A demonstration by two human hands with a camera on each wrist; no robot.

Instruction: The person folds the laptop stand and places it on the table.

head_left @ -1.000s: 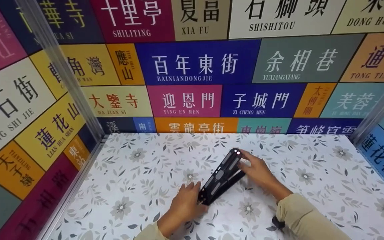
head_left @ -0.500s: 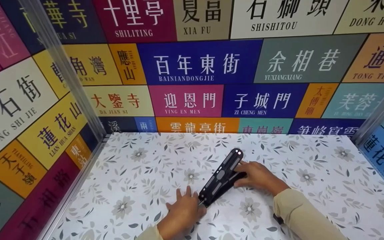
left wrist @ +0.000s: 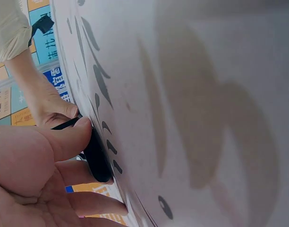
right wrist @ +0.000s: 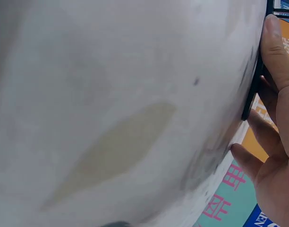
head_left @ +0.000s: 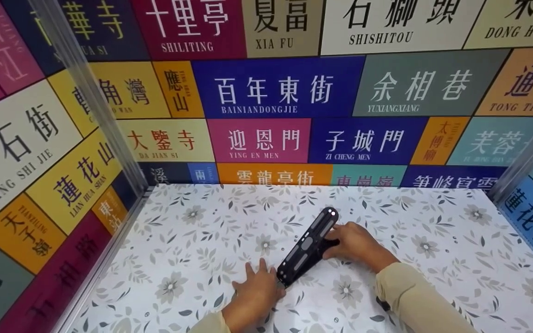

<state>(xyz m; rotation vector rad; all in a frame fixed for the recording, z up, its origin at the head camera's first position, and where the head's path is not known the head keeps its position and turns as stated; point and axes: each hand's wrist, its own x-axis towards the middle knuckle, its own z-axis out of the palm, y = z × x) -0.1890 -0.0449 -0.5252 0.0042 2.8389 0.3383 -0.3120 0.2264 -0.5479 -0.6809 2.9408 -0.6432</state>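
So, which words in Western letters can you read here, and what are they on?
All on coloured wall panels:
"SHILITING"
"XIA FU"
"SHISHITOU"
"DONG HU PI…"
"BAINIANDONGJIE"
"YUXIANGXIANG"
"TONG TIAN…"
"DA JIAN SI"
"YING EN MEN"
"ZI CHENG MEN"
"QING SHI JIE"
"LIAN HUA SHAN"
"TIANZILING"
Other panel lettering is cut off, hidden, too small or blurred; none is readable on the black tool.

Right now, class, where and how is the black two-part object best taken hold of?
Probably pinch the black two-part object at its near end, coming from the left, where the left hand is: its long, narrow parts appear to meet there, but stand apart near the right hand.
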